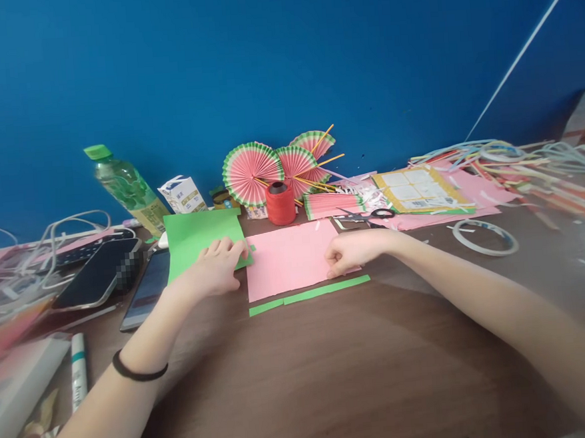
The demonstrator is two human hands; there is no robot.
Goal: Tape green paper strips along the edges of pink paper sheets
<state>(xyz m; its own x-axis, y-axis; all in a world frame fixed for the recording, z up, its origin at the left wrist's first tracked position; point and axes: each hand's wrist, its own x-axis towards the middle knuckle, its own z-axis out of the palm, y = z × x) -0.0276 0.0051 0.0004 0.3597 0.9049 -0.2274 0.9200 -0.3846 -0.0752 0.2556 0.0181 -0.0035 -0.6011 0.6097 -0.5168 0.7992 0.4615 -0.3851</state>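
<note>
Centrally, one rectangular sheet of pink paper (pixel 285 263) lay flat on the brown tabletop (pixel 304 385) before you. Along its near edge, just beside it: two narrow green paper strips (pixel 327 290), end to end. At its left side: one sheet of bright green paper (pixel 198 235), your left hand (pixel 220 267) over its near right part, grip loosely spread, thumb apart from the fingers. At the pink sheet's right end: your right hand (pixel 345 253), fingers curled in; whether that grip pinched the paper, you could not tell. Behind the pink sheet: one red thread spool (pixel 280 205), upright, before round pleated pink-and-green paper fans (pixel 249 168). Right of these: one pair of black-handled scissors (pixel 366 216). Farther right: one pale tape ring (pixel 490 252), lying flat.
</note>
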